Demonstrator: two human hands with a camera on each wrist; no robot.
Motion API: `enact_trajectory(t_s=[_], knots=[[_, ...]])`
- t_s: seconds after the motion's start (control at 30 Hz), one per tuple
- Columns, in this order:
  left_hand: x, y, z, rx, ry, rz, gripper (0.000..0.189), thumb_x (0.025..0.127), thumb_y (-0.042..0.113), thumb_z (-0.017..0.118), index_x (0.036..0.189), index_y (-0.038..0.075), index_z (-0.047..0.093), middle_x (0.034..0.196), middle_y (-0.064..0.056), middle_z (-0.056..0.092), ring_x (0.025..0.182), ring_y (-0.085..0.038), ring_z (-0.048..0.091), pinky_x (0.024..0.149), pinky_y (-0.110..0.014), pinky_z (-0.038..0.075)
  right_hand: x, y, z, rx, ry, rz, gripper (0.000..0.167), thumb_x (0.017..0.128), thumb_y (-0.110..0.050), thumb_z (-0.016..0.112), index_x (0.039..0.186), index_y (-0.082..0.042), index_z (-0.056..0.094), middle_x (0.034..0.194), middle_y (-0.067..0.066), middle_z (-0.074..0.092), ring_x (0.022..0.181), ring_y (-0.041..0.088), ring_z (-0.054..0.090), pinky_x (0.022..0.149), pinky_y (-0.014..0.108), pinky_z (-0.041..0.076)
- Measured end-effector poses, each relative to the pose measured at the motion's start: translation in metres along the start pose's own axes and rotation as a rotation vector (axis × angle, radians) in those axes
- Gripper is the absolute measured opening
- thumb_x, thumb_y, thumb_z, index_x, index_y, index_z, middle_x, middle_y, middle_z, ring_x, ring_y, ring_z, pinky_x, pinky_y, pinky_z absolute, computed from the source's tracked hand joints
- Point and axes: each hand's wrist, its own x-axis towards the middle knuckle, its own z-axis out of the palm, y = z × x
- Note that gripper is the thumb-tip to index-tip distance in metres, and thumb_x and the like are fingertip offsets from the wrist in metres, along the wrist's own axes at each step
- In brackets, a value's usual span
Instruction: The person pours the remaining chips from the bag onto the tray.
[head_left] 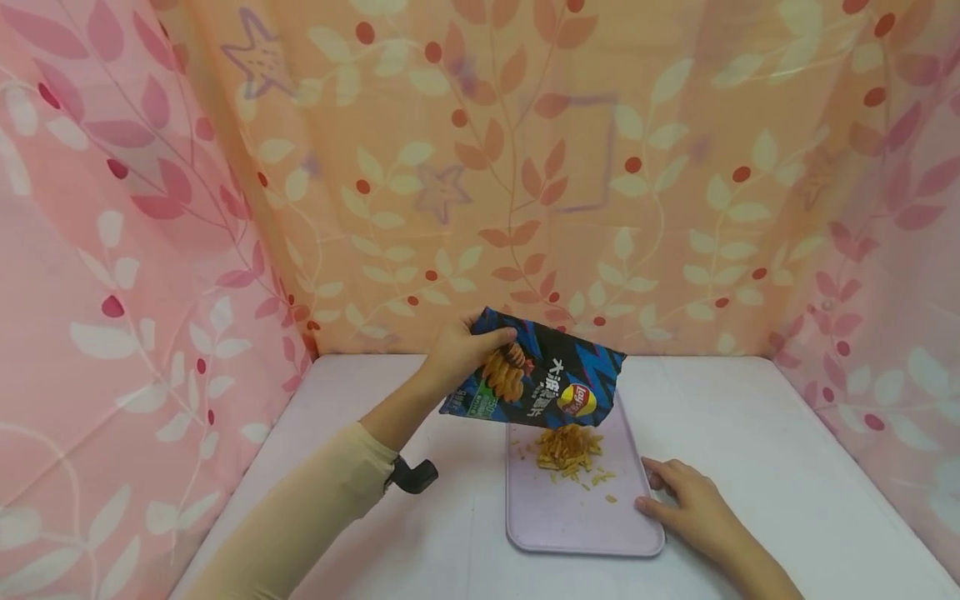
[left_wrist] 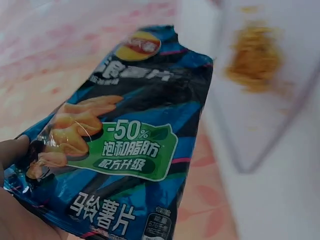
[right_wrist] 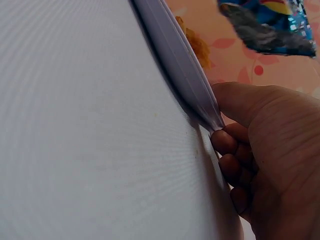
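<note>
My left hand (head_left: 467, 350) grips the bottom end of a blue and black potato chip bag (head_left: 547, 375), thumb across its printed front. The bag is tilted above a lilac tray (head_left: 585, 529), its torn end (right_wrist: 260, 35) pointing down in the right wrist view. Beneath it, a heap of broken potato chips (head_left: 568, 448) lies on the tray with crumbs scattered round it. At the tray's right edge my right hand (head_left: 693, 504) pinches the rim (right_wrist: 200, 85), thumb on top and fingers curled under. The bag hides the tray's far end in the head view.
The tray rests on a white table (head_left: 390, 533). Pink leaf-patterned curtains (head_left: 135, 250) stand at both sides, and an orange one (head_left: 525, 167) closes off the back. A black strap end (head_left: 415, 476) sticks out by my left wrist.
</note>
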Motion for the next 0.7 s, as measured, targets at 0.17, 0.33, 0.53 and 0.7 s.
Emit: enact_trajectory(t_s=[0.17,0.33,0.53,0.7], knots=[[0.001,-0.006,0.005,0.014,-0.002,0.035,0.022,0.094,0.029,0.077,0.107,0.012,0.077,0.071,-0.002,0.064,0.062,-0.018,0.061,0.059,-0.026,0.054,-0.003,0.003,-0.001,-0.013,0.008,-0.002,0.065,0.082,-0.044,0.085,0.132,-0.007,0.067,0.091,-0.018,0.054,0.081,0.001,0.046,0.070,0.027,0.044],[0.003,-0.009,0.006,0.018,-0.006,0.073,0.017,0.094,0.025,0.077,0.102,0.010,0.078,0.061,0.000,0.051,0.053,-0.017,0.047,0.051,-0.025,0.043,-0.001,0.003,-0.003,-0.003,0.010,-0.013,0.065,0.083,-0.044,0.084,0.133,-0.007,0.066,0.092,-0.018,0.054,0.082,0.001,0.047,0.070,0.026,0.045],[0.000,-0.010,0.004,0.032,-0.020,0.042,0.021,0.095,0.027,0.075,0.111,0.013,0.077,0.074,-0.001,0.066,0.064,-0.017,0.061,0.059,-0.025,0.053,0.001,0.003,-0.001,-0.002,0.004,-0.012,0.065,0.083,-0.044,0.084,0.133,-0.007,0.067,0.092,-0.018,0.054,0.082,0.001,0.047,0.070,0.026,0.045],[0.002,0.000,0.001,-0.006,0.061,0.099,0.023,0.095,0.029,0.076,0.111,0.013,0.076,0.069,-0.003,0.061,0.055,-0.017,0.052,0.051,-0.025,0.046,0.001,0.002,0.000,0.006,0.000,-0.025,0.065,0.083,-0.044,0.084,0.133,-0.006,0.066,0.093,-0.018,0.055,0.082,0.000,0.047,0.070,0.025,0.045]])
